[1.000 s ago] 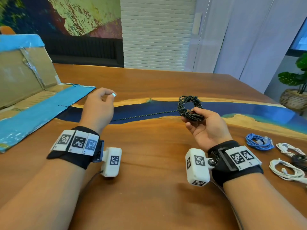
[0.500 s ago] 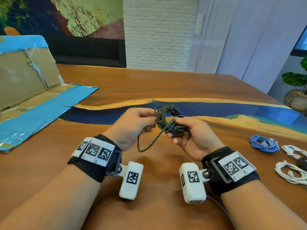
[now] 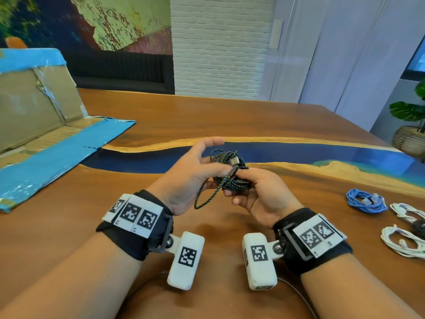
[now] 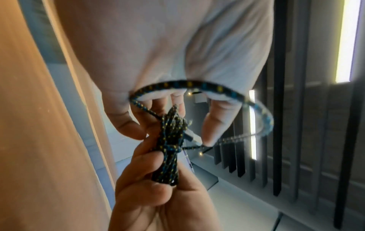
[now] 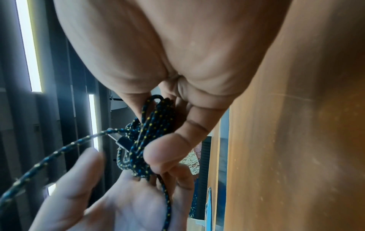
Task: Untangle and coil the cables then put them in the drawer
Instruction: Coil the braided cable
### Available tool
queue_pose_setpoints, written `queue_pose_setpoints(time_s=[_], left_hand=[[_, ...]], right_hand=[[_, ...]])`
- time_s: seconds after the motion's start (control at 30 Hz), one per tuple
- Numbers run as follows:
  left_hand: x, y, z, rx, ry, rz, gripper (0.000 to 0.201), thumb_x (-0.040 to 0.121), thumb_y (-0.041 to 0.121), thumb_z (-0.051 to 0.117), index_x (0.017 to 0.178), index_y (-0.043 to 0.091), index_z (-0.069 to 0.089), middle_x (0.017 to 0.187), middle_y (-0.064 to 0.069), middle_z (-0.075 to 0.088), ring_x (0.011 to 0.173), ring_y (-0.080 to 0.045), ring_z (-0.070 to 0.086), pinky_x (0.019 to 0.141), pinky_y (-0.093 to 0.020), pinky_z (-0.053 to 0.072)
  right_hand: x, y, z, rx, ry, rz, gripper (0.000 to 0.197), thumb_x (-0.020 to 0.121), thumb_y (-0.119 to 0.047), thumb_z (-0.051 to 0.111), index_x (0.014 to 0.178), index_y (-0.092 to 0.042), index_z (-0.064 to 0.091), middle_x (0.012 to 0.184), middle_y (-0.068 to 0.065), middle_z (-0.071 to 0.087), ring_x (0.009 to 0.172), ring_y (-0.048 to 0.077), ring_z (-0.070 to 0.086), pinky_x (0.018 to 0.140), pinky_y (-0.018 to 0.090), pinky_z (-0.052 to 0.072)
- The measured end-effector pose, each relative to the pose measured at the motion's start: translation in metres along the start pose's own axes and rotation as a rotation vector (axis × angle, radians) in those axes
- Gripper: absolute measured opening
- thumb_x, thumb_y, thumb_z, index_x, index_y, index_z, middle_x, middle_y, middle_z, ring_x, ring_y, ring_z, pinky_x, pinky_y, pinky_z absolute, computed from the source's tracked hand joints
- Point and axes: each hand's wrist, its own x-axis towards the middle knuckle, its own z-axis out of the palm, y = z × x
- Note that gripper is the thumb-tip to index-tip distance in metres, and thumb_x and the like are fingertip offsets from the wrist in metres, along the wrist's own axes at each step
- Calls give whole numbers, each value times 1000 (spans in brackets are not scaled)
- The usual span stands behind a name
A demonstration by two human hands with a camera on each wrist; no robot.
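Above the wooden table (image 3: pixel 230 116), the black braided cable (image 3: pixel 230 180) is gripped as a coiled bundle by the right hand (image 3: pixel 262 199). Its loose tail is pinched by the left hand (image 3: pixel 190 173). It is judged light, limp and springy, best held across the gathered loops.

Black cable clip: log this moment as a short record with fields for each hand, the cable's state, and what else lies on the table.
right hand: grips the coiled bundle of the black cable
left hand: at the bundle, working the loose end
cable state: mostly coiled; one free loop hangs below, plug at the top
table: blue cable, coiled; white cables at right edge
left side: opened cardboard box
drawer: not seen
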Motion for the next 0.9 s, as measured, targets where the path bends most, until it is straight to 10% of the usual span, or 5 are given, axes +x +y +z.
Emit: queue_pose_setpoints(time_s=[0.3,0.57,0.73,0.9], left_hand=[[0,-5,12,189,230,169,21,94,4,71,109,12,59,79,-16,70,73,-21,65,73,-34,57],[7,-6,5,145,458,272,11,94,11,73,94,18,64,100,-3,77,99,-24,72,95,-53,57],[11,24,-30,-321,654,345,18,106,4,46,115,19,47,85,-5,61,66,-22,68,72,-37,63],[14,28,-68,-215,827,261,23,103,5,46,113,25,52,81,-1,53,48,-9,33,42,-22,31]], right_hand=[[2,4,3,-9,-14,-13,24,106,-11,46,97,-2,66,75,10,73,61,20,66,45,22,53],[7,9,-1,-85,-29,-53,17,103,-7,52,102,4,64,80,16,72,63,22,68,49,24,56],[8,0,-16,-166,18,-61,14,102,-6,55,103,6,62,84,18,71,67,23,70,49,25,57],[6,-18,-38,-121,100,-107,12,100,-7,56,102,3,62,85,19,68,64,22,69,49,24,56]])
